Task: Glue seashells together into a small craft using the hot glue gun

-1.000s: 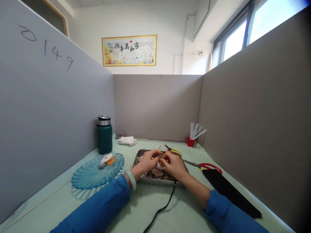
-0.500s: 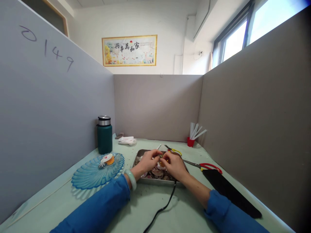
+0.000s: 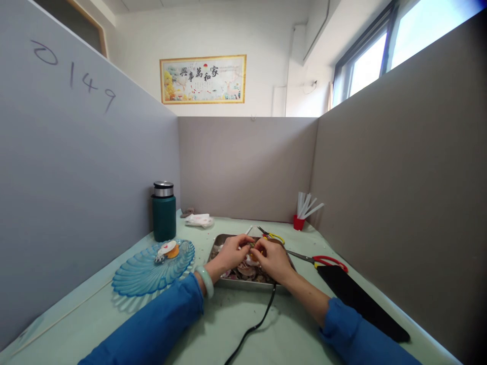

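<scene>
One head cam, worn, looking fwd & a bit down from above the table's (image 3: 213, 332) near side, facing its far edge; both far corners in frame. Wide FOV, takes in upper wall (image 3: 133, 40) too. L hand (image 3: 233, 251) & R hand (image 3: 273, 257) mid-dist., low ctr; detail betw. them prob. too small to read.

Over the last second, the view has shifted very slightly, with no other clear change to see
</scene>
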Demonstrator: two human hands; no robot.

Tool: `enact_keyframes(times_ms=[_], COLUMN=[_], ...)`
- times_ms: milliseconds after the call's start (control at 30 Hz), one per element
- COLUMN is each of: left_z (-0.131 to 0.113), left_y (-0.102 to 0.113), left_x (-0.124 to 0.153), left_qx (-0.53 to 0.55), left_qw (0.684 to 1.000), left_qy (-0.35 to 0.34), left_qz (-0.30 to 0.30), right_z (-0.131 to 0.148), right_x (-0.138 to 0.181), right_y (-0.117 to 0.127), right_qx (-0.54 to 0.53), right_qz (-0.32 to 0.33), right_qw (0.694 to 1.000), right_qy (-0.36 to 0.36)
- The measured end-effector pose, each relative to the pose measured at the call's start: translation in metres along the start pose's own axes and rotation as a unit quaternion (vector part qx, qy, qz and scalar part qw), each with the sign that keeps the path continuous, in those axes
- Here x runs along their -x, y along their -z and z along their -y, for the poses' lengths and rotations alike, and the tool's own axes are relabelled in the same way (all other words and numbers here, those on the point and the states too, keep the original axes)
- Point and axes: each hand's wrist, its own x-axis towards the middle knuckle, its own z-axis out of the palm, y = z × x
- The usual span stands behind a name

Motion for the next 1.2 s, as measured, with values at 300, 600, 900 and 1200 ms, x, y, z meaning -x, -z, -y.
enact_keyframes(times_ms=[300,600,900,1200], left_z=[0.0017,0.0036,0.0031,0.0034], left_y=[-0.0005,-0.0014,-0.0007,-0.0006], left_x=[0.0001,-0.0007,0.0000,-0.0004], left_qx=[0.002,0.005,-0.012,-0.023], left_qw=[1.000,1.000,1.000,1.000], left_qy=[0.001,0.009,0.003,0.001], left_qz=[0.001,0.007,0.008,0.008], right_z=[0.0003,-0.0005,-0.0038,-0.0039], right_x=[0.0001,0.0002,0.0002,0.0004], right_y=[0.0000,-0.0004,-0.0028,-0.0035], right_qx=[0.005,-0.001,-0.001,0.006], right_qz=[-0.001,0.006,0.014,0.019], right_qw=[1.000,1.000,1.000,1.000], right_qy=[0.000,0.004,0.006,0.005])
